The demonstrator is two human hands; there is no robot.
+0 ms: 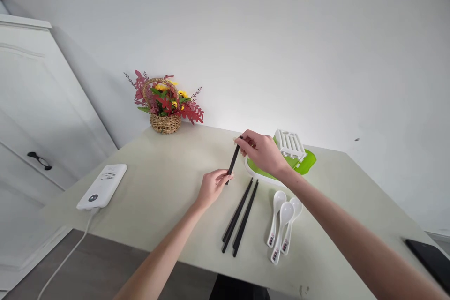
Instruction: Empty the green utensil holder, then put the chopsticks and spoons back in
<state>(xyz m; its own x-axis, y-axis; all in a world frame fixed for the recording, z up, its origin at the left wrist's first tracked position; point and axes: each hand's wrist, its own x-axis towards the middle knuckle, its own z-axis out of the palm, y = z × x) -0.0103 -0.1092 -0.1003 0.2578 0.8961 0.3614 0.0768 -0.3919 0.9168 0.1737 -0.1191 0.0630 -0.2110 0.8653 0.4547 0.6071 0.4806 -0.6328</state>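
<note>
the right hand pinches the upper end of a black chopstick between thumb and fingertips, while the left hand pinches its lower end in the same manner; the stick is held above the table, tilted, clear of the surface, just left of the green tray. judgement: the step in hand appears to be handling a single stick with both hands. to do it well, keep both pinches light and close to the two ends, hold the stick steady along its length, and keep it clear of the white rack standing on the tray behind the right hand. the remaining chopsticks lie side by side on the table, just below the held stick, pointing toward the near edge. three white spoons lie bunched together just to their right, bowls toward the tray. the surface is a pale, matt tabletop. a white power bank rests near the left edge with its cable hanging off. a wicker flower basket stands at the far corner against the plain white wall. a white cabinet stands to the left. a dark flat device lies at the near right edge.
</note>
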